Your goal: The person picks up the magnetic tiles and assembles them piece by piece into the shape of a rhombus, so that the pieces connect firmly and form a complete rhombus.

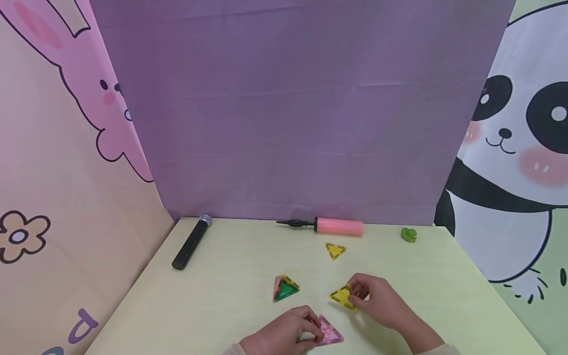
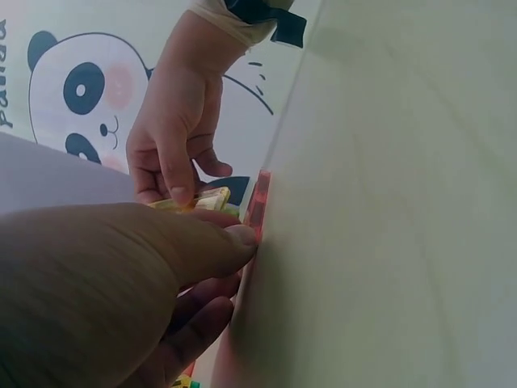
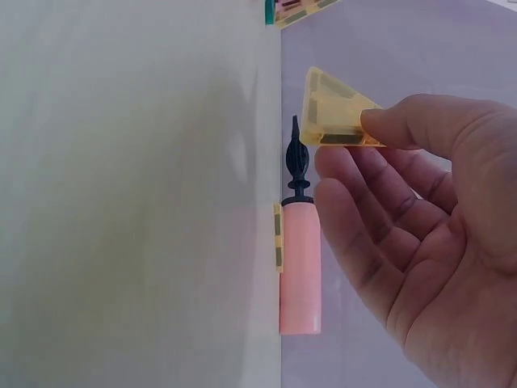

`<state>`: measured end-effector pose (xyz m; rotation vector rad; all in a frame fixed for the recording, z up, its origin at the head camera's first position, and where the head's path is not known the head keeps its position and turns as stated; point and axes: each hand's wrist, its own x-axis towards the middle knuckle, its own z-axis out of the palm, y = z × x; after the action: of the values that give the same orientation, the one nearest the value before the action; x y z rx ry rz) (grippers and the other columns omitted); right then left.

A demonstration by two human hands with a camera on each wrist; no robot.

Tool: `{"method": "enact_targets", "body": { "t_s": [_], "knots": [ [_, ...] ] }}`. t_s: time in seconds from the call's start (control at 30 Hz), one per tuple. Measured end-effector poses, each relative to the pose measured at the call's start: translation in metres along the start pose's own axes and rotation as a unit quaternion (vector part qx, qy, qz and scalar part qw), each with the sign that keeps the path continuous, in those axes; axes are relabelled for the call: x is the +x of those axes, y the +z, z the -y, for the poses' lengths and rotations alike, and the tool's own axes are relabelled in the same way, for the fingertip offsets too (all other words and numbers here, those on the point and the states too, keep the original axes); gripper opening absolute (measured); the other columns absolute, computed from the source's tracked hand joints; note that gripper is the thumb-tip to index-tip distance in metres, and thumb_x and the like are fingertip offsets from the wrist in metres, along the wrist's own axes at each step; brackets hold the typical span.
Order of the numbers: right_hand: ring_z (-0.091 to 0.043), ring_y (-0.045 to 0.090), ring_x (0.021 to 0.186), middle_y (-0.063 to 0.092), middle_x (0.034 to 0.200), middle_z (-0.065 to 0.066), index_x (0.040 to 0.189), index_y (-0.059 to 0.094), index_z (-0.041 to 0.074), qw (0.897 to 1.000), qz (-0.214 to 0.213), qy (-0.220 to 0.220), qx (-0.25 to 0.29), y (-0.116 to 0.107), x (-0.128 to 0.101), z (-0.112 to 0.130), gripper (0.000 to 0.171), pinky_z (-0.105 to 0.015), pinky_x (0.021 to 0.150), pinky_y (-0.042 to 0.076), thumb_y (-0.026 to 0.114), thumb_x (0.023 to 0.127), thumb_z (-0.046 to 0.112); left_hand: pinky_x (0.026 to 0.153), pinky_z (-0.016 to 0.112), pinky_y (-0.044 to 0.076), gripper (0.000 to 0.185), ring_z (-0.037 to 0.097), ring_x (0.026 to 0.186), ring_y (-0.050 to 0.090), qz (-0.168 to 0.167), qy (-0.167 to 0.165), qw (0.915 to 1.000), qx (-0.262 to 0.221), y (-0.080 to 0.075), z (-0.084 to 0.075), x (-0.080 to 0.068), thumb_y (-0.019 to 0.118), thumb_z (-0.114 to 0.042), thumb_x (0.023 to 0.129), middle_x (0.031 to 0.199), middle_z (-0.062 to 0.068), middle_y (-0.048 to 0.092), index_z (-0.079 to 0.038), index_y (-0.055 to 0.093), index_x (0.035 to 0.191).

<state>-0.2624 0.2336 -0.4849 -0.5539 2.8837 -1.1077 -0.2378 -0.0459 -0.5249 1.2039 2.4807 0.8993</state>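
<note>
- The yellow triangle tile [image 1: 342, 296] sits near the front of the worktop [image 1: 230, 301], right of centre, pinched in the grip of the right hand [image 1: 377, 303]; in the right wrist view thumb and fingers close on one edge [image 3: 335, 121].
- The pink triangle tile [image 1: 328, 333] lies nearest the front edge, and the left hand [image 1: 284, 337] pinches it, its fingertips [image 2: 238, 238] on the tile's rim as far as the close view shows.
- A green and pink tile cluster [image 1: 285, 289] stands just left of the two hands.
- Another small yellow triangle [image 1: 335, 250] lies farther back.
- Along the far edge rest a pink pump [image 1: 330, 226], a black microphone [image 1: 192, 241] at the left and a green clip [image 1: 408, 234] at the right.
</note>
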Motion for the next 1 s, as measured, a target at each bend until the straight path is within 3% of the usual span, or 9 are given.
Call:
{"method": "enact_targets", "body": {
  "t_s": [0.5,0.73,1.0],
  "knots": [
    [-0.009,0.06,0.071,0.063,0.079,0.011,0.093,0.066,0.024,1.0,0.024,-0.011,0.017,0.009,-0.007,0.012,0.011,-0.027,0.059,0.05,0.074,0.086,0.023,0.077,0.014,0.046,0.018,-0.007,0.097,0.047,-0.03,0.008,0.9995,-0.007,0.003,0.0,0.001,0.068,-0.024,0.091,0.109,-0.022,0.048,-0.03,0.073,0.108],
    [-0.008,0.059,0.07,0.063,0.079,0.012,0.093,0.066,0.025,0.999,0.044,-0.027,0.017,0.014,-0.01,0.015,0.011,-0.027,0.058,0.049,0.073,0.086,0.023,0.078,0.014,0.046,0.017,-0.007,0.099,0.047,-0.043,0.033,0.9986,0.002,0.003,0.001,0.0,0.068,-0.023,0.092,0.109,-0.02,0.049,-0.027,0.073,0.107],
    [-0.01,0.058,0.07,0.062,0.078,0.011,0.093,0.066,0.025,0.997,0.066,-0.022,0.025,0.019,-0.011,0.018,0.011,-0.027,0.057,0.049,0.074,0.086,0.023,0.08,0.015,0.046,0.016,-0.006,0.101,0.048,-0.05,0.037,0.9976,-0.029,0.007,0.004,0.001,0.068,-0.023,0.092,0.109,-0.02,0.05,-0.027,0.074,0.106]
  ]
}}
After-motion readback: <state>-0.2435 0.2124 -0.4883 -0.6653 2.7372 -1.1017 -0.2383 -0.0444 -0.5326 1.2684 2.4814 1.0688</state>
